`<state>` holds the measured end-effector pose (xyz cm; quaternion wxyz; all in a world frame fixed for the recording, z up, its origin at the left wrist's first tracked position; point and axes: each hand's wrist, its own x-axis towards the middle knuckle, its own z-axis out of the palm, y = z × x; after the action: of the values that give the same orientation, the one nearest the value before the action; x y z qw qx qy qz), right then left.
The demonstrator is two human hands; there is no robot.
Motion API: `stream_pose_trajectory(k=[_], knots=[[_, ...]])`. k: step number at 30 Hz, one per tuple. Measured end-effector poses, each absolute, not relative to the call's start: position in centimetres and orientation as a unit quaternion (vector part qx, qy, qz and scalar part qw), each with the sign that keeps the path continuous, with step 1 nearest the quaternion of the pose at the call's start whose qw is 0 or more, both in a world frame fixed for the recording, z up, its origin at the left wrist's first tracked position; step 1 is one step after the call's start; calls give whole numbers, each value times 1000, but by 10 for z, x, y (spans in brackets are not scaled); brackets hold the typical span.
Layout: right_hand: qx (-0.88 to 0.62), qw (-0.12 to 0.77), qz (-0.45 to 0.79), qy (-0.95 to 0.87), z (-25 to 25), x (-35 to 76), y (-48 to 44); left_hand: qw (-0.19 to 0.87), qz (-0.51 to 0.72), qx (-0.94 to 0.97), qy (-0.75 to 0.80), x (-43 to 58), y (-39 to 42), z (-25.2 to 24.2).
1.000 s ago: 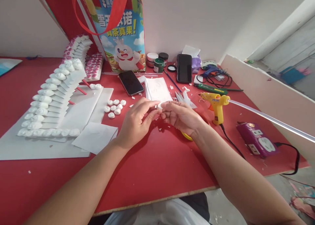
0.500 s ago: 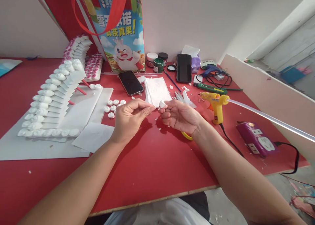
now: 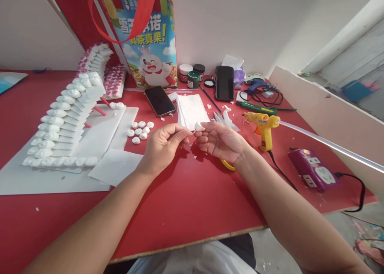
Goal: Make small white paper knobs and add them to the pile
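Note:
Between the fingertips of my right hand (image 3: pixel 223 143) is a small white paper rosette (image 3: pixel 198 126), its curved side facing up. My left hand (image 3: pixel 163 148) is closed in a pinch just left of it, fingertips almost at the right hand's fingers. Whatever the left fingers grip is hidden or too small to name. Several loose white rosettes (image 3: pixel 138 131) lie on the red table left of my left hand. Behind my hands rests a stack of white paper (image 3: pixel 192 108).
A curved white structure (image 3: pixel 69 136) edged with rosettes stands left. To the right are a yellow glue gun (image 3: pixel 264 126) with a long glue stick, a purple power strip (image 3: pixel 313 170) and a green cutter (image 3: pixel 258 108). Phones, paint jars and a colourful bag (image 3: pixel 150 38) stand behind.
My left hand has shifted slightly right, closer to the fingers of my right hand. The right hand stays nearly still with the rosette.

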<state>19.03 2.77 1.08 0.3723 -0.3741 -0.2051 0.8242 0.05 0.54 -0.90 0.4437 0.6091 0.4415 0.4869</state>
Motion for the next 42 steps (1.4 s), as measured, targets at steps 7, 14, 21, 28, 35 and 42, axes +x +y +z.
stream_pose_trajectory(k=[7, 14, 21, 28, 35, 42], knots=[[-401, 409, 776, -265, 9, 191, 27, 418, 523, 609, 425, 1, 6, -12], [-425, 443, 662, -431, 9, 183, 19, 489, 531, 525, 450, 3, 8, -14], [-431, 456, 580, -520, 8, 179, 15, 490, 538, 525, 442, 7, 7, -12], [-429, 462, 559, -538, 6, 178, 12, 506, 536, 523, 427, 8, 5, -10], [-439, 460, 539, -553, 8, 176, 12, 510, 535, 513, 436, 8, 5, -11], [-489, 453, 544, -509, 11, 178, 16, 395, 521, 627, 423, 2, 11, -17]])
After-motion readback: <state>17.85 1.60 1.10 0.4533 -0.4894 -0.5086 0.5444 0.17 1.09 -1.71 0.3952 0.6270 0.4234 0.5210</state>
